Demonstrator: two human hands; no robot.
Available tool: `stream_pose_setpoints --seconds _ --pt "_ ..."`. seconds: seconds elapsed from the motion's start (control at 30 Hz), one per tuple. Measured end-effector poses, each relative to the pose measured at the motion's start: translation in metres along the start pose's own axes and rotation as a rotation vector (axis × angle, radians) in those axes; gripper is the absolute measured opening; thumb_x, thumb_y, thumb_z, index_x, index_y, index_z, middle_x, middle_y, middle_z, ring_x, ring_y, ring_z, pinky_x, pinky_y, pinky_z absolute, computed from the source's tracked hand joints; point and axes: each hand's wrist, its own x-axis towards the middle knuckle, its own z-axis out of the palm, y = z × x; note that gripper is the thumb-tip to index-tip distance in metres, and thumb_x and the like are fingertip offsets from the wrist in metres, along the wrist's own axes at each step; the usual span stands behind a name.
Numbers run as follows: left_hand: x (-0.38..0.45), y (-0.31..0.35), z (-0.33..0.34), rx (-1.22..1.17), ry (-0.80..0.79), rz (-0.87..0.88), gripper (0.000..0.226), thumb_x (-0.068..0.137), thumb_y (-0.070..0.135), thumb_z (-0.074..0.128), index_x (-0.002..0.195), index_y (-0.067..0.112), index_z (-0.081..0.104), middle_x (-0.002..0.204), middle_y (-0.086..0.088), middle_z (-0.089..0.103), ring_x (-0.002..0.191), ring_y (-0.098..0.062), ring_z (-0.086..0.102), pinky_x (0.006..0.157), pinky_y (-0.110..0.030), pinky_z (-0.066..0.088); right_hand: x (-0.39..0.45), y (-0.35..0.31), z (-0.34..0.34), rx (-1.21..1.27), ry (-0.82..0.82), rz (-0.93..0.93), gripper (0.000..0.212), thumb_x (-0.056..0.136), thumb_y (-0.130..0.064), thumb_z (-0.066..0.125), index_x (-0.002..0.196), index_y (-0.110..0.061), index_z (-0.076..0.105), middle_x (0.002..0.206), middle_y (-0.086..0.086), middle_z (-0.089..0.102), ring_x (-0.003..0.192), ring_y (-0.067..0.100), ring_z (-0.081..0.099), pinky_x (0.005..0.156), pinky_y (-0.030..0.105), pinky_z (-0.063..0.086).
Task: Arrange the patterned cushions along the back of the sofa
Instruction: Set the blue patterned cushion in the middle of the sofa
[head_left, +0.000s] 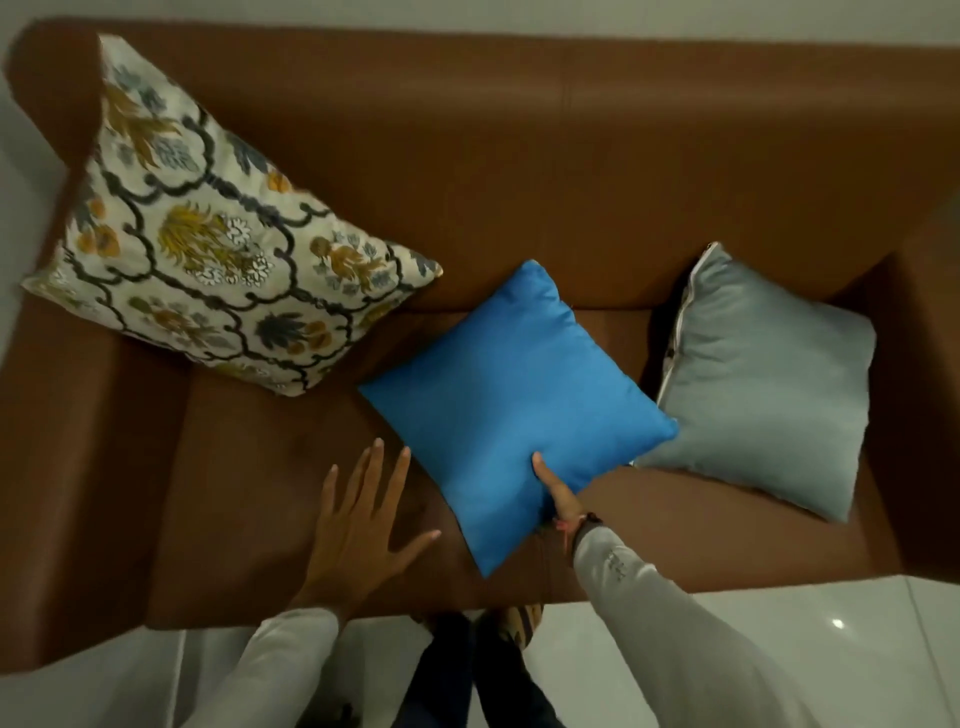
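Note:
A brown sofa (519, 156) fills the view from above. A large floral patterned cushion (218, 244) leans in the left corner against the backrest and armrest. A plain bright blue cushion (514, 410) lies tilted on the middle of the seat. My right hand (558, 499) grips its near edge, thumb on top and fingers hidden underneath. A pale grey-blue cushion (769, 384) rests at the right against the armrest, its corner tucked under the blue one. My left hand (358, 525) hovers flat over the seat just left of the blue cushion, fingers spread, holding nothing.
White glossy floor tiles (779, 654) run along the sofa's front edge. My legs and feet (483, 654) stand close to the seat front. A pale wall (467, 15) sits behind the backrest.

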Motion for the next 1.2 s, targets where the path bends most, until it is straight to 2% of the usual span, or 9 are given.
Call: stream_pose_setpoints --seconds 0.23,0.33,0.43,0.5,0.6,0.7,0.8,0.93,1.2 --pt "0.022 0.005 -0.043 -0.138 -0.202 0.115 0.131 0.065 0.085 0.057 0.16 0.024 -0.009 0.171 -0.006 -0.005 0.159 -0.025 0.003 0.126 -0.061 0.014 -0.032 -0.043 0.015 0.094 -0.051 0.274 0.026 0.099 -0.018 0.054 0.118 -0.003 0.063 0.107 0.017 0.073 0.093 0.032 0.071 0.105 0.049 0.049" --pt "0.051 0.022 -0.077 -0.068 -0.124 0.16 0.146 0.054 0.08 0.071 0.161 0.021 -0.01 0.17 -0.015 -0.006 0.156 -0.029 0.002 0.123 -0.065 0.017 -0.067 -0.095 0.017 0.088 -0.152 0.256 0.027 0.078 -0.016 0.076 0.099 0.0 0.071 0.088 0.017 0.078 0.077 0.028 0.077 0.068 0.038 0.064" --pt "0.1 0.055 -0.116 -0.116 0.017 0.15 0.147 0.054 0.084 0.072 0.162 0.015 0.003 0.17 -0.014 0.011 0.157 -0.032 0.014 0.126 -0.061 0.018 -0.091 -0.172 0.015 0.083 -0.303 0.241 0.059 0.025 -0.015 0.103 0.067 -0.001 0.065 0.041 0.007 0.06 0.029 0.014 0.054 0.032 0.016 0.045" --pt "0.145 0.073 -0.15 -0.292 0.076 0.129 0.123 0.066 0.084 0.067 0.159 0.017 0.023 0.159 -0.002 0.042 0.148 -0.025 0.039 0.125 -0.049 0.028 -0.106 -0.223 0.022 0.048 -0.376 0.281 0.04 0.058 -0.018 0.094 0.058 -0.001 0.058 0.031 -0.001 0.043 0.022 0.007 0.032 0.026 0.014 0.036" --pt "0.193 0.084 -0.194 -0.395 0.045 0.2 0.072 0.08 0.066 0.071 0.137 0.024 0.053 0.116 0.0 0.072 0.11 -0.025 0.066 0.099 -0.038 0.048 -0.112 -0.28 0.024 -0.106 -0.296 0.237 0.057 0.095 -0.047 0.049 0.062 -0.002 0.059 0.035 -0.002 0.042 0.025 0.01 0.039 0.028 0.018 0.035" --pt "0.215 0.09 -0.213 -0.494 -0.048 0.187 0.064 0.084 0.052 0.076 0.14 0.027 0.056 0.113 -0.003 0.077 0.1 -0.028 0.069 0.09 -0.045 0.055 -0.112 -0.308 0.02 -0.61 -0.115 -0.119 0.063 0.062 -0.074 0.072 0.063 -0.013 0.058 0.05 0.002 0.048 0.04 0.015 0.045 0.041 0.023 0.036" --pt "0.227 0.095 -0.207 -0.544 -0.09 0.152 0.057 0.089 0.047 0.072 0.141 0.03 0.056 0.116 -0.004 0.075 0.099 -0.031 0.067 0.091 -0.048 0.055 -0.084 -0.318 0.009 -1.13 -0.028 -0.497 0.094 0.037 -0.07 0.089 0.112 -0.022 0.06 0.109 0.003 0.067 0.099 0.021 0.066 0.087 0.041 0.057" --pt "0.231 0.097 -0.174 -0.656 -0.036 0.133 0.044 0.096 0.036 0.067 0.137 0.02 0.062 0.131 -0.001 0.068 0.122 -0.023 0.063 0.102 -0.041 0.051 -0.033 -0.312 -0.008 -1.565 -0.068 -0.614 0.146 0.035 -0.075 0.083 0.155 -0.027 0.016 0.157 0.002 0.034 0.146 0.026 0.03 0.119 0.047 0.031" --pt "0.244 0.103 -0.124 -0.543 -0.275 -0.102 0.149 0.051 0.083 0.077 0.151 0.047 -0.028 0.16 0.001 0.032 0.142 -0.028 0.043 0.109 -0.048 0.044 0.056 -0.352 -0.015 -1.94 -0.119 -0.555 0.126 0.025 -0.077 0.078 0.137 -0.041 0.031 0.119 -0.004 0.043 0.119 0.027 0.042 0.102 0.042 0.04"
